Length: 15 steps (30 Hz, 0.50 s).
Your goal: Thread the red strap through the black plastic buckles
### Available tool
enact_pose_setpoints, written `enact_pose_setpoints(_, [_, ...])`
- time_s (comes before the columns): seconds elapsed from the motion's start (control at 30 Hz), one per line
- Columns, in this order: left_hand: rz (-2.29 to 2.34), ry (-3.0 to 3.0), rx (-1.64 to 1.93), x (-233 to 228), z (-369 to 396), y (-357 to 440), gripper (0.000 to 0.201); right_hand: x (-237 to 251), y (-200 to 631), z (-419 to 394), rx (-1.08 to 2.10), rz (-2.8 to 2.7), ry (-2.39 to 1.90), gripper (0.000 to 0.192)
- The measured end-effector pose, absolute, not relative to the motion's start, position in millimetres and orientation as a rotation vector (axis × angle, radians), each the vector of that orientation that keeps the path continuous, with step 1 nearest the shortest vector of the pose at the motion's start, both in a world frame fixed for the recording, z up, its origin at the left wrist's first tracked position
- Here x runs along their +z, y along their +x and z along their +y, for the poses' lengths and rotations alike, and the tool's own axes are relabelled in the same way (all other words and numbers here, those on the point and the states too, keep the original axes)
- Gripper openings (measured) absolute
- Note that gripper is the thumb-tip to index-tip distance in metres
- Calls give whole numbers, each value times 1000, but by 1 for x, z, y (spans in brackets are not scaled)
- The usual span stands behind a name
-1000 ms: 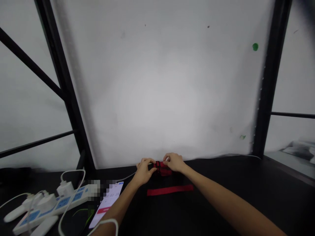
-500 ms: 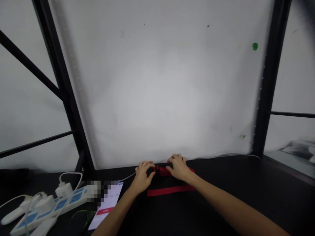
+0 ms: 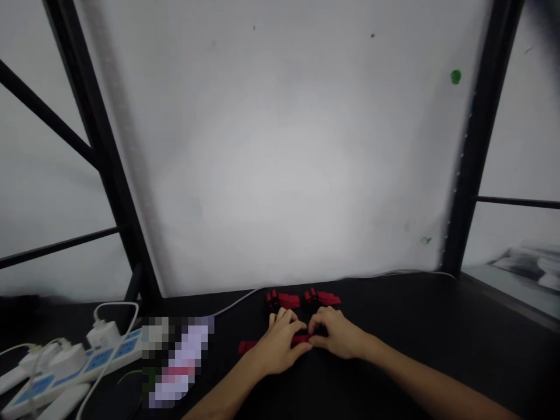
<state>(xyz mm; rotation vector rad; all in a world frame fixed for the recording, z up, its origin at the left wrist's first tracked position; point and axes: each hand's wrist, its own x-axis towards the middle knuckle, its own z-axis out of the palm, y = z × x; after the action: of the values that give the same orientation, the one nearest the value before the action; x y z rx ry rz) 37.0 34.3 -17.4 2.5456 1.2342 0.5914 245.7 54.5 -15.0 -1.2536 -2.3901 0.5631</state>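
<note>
A flat red strap point(image 3: 247, 347) lies across the black tabletop. Over it, my left hand point(image 3: 280, 344) has thumb and forefinger closed on the strap, covering much of its middle. Facing it, my right hand point(image 3: 339, 333) pinches the strap's right end, its fingertips close to those of the left. Just behind the hands sit two folded red strap bundles with black buckles, a left bundle point(image 3: 284, 300) and a right bundle point(image 3: 326, 297), side by side and apart from the fingers.
On the left, a white power strip point(image 3: 85, 376) holds several plugs point(image 3: 104, 335) and cables. A phone point(image 3: 184, 361), partly blurred out, lies beside it. A thin cable point(image 3: 238, 302) runs along the table's back edge before a white panel point(image 3: 297, 175). Black frame posts point(image 3: 470, 146) flank the panel.
Both hands have left the buckled strap bundle at the back and come nearer, onto the loose red strap. Two bundles now show uncovered behind them. The view has shifted slightly.
</note>
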Motion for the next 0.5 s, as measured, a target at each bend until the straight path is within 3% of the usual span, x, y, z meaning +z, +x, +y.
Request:
enact_pose_setpoints(0.17, [1250, 2453, 599, -19, 33, 37, 10, 7, 255, 38, 530, -2366, -1264, 20])
enact_pose_setpoints(0.37, [1295, 2289, 676, -24, 37, 35, 15, 22, 309, 0, 790, -2614, -1194, 49])
enact_pose_setpoints(0.5, [1250, 2195, 720, -20, 34, 31, 20, 11, 314, -9, 880, -2597, -1203, 39])
